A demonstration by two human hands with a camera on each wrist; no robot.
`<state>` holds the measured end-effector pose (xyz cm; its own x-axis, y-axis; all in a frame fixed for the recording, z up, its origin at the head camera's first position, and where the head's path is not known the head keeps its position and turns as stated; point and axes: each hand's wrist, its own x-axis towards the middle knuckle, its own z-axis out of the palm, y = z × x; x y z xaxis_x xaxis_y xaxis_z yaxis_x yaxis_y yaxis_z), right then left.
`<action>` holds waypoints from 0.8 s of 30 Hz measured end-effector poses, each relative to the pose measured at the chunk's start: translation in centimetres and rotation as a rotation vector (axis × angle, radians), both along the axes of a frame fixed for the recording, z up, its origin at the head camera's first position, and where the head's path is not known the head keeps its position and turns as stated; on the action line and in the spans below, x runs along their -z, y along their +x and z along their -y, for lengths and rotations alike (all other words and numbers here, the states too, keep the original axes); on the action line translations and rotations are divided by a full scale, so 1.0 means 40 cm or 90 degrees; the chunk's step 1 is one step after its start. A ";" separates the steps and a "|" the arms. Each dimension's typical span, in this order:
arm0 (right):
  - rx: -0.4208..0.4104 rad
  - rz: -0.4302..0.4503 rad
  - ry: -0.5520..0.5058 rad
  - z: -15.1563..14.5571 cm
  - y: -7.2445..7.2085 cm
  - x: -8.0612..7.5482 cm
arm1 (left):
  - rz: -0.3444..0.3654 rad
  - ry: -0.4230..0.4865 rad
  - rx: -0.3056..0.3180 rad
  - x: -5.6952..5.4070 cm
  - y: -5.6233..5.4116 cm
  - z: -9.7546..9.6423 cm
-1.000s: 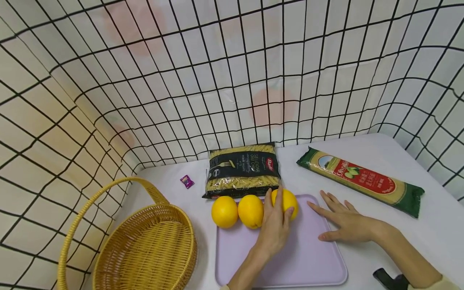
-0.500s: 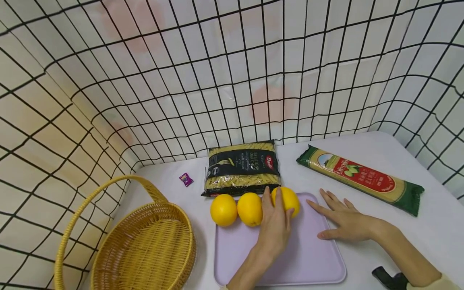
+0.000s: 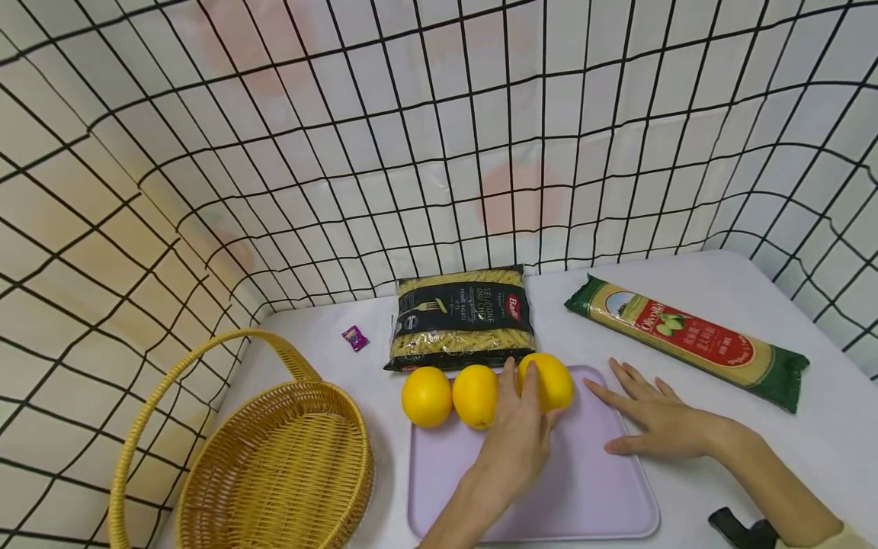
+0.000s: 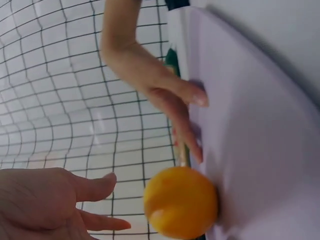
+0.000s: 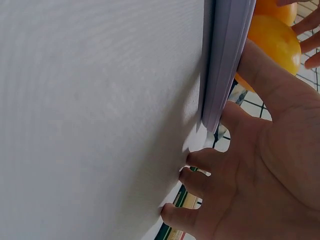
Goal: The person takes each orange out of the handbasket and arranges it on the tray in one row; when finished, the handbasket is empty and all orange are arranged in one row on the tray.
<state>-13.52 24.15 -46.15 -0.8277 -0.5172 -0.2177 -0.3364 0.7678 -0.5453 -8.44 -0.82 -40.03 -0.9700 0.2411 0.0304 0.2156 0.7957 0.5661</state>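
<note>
A row of three oranges lies along the far edge of a pale purple tray (image 3: 590, 488): the left orange (image 3: 427, 398), the middle orange (image 3: 475, 395) and the right orange (image 3: 554, 381). Over the right orange reaches my left hand (image 3: 516, 448), fingers extended. The left wrist view shows a gap between that hand (image 4: 45, 202) and an orange (image 4: 181, 202). My right hand (image 3: 661, 419) lies spread at the tray's right edge. In the right wrist view its thumb is at the tray rim (image 5: 227, 60) and its other fingertips touch the white cloth.
A wicker basket (image 3: 360, 457) with a tall handle stands at the left. Behind the tray lie a black penne bag (image 3: 461, 316) and a small purple candy (image 3: 355, 338). A green spaghetti pack (image 3: 686, 339) is at the back right. Black wire grid (image 3: 439, 183) surrounds the table.
The right orange has shifted slightly to the right, away from the middle one. My left hand's fingers have loosened a little around it. My right hand stays in place.
</note>
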 end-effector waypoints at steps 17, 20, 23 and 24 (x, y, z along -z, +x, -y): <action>-0.008 0.004 0.009 0.007 -0.010 0.002 | 0.053 0.207 0.058 -0.019 -0.007 0.173; -0.010 0.015 0.000 -0.001 -0.012 0.000 | 0.057 0.248 0.055 -0.024 -0.012 0.205; -0.014 0.024 -0.019 -0.012 -0.018 -0.006 | 0.041 0.272 0.035 -0.029 -0.021 0.240; -0.013 0.028 -0.026 -0.016 -0.020 -0.010 | 0.028 0.266 0.021 -0.031 -0.026 0.252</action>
